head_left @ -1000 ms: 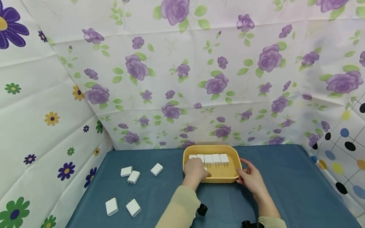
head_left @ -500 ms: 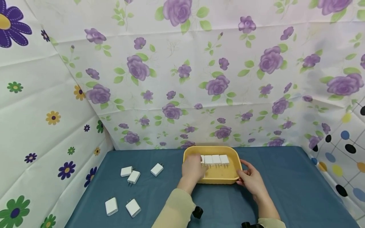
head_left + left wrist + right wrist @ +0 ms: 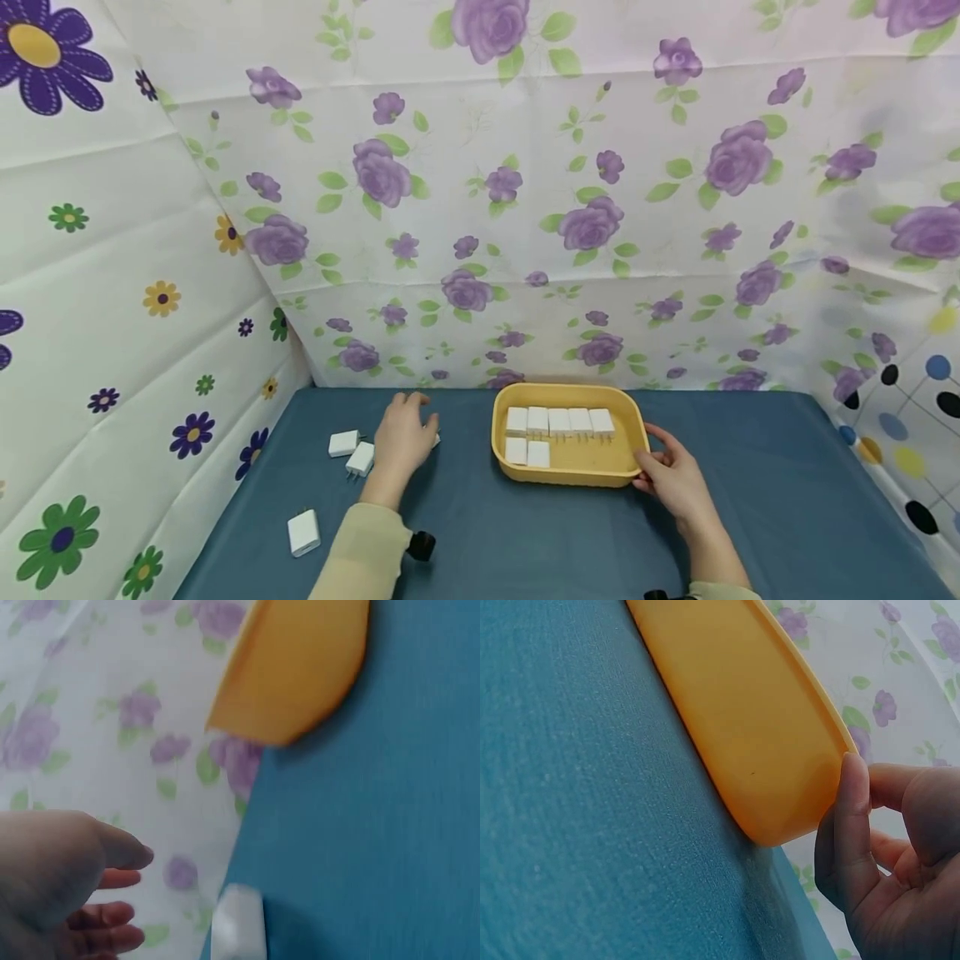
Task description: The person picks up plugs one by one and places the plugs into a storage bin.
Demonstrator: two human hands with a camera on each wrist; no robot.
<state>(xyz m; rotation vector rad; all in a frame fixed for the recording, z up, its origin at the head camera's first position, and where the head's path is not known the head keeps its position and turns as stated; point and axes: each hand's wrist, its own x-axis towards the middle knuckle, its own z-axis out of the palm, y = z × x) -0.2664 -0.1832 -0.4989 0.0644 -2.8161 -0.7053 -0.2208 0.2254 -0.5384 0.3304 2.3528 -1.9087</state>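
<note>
My left hand (image 3: 405,435) hovers over the left part of the table, fingers spread and holding nothing. Partly hidden beneath it is a white plug charger (image 3: 437,439); the left wrist view shows this charger (image 3: 238,930) on the cloth, apart from the fingers. My right hand (image 3: 675,475) pinches the right end of a yellow tray (image 3: 592,477), with the thumb at the rim in the right wrist view. Inside the tray, several white chargers (image 3: 558,421) form a back row with prongs toward me. Two more chargers (image 3: 537,454) sit in front at the left end.
Left of my left hand lie two chargers close together, one charger (image 3: 343,443) just behind the other charger (image 3: 361,459). Nearer the front is another charger (image 3: 303,533). A flowered sheet (image 3: 465,208) hangs along the back edge of the blue-covered table (image 3: 525,542).
My left hand has come out of the tray and moved left over the table, uncovering the chargers at the tray's left end. The right hand stays on the tray. The head view has shifted slightly.
</note>
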